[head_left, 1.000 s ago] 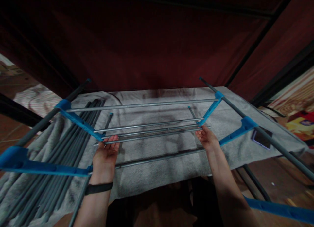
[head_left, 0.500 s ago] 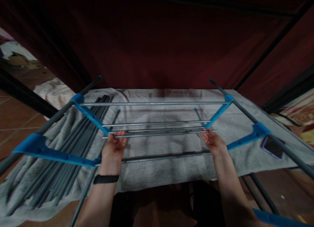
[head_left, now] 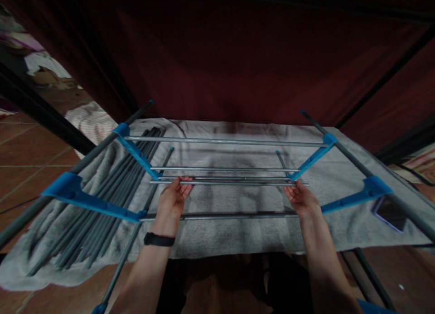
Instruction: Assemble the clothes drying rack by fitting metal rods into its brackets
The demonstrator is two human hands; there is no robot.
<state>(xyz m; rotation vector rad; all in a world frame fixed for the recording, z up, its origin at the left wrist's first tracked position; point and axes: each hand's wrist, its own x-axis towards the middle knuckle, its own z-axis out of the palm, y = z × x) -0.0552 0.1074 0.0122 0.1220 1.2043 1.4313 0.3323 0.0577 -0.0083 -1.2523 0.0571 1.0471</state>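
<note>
A metal rack frame with grey rods and blue plastic connectors [head_left: 136,152] stands over a grey towel [head_left: 238,232]. My left hand [head_left: 173,200] reaches up under a loose grey rod [head_left: 231,183], its fingers curled on the rod's left part. My right hand [head_left: 302,200] holds the same rod near its right end, close to a blue connector [head_left: 307,162]. The rod lies level between the two blue side pieces. A black band sits on my left wrist [head_left: 159,239].
A bundle of several spare grey rods [head_left: 102,214] lies on the towel's left side. A dark phone [head_left: 389,213] rests on the towel at right. A dark red fabric wall [head_left: 224,60] rises behind. Tiled floor [head_left: 23,164] shows at left.
The view has shifted, so the frame sits further right in the picture. Both hands stay on the rod; my left hand has slid a little inward along it.
</note>
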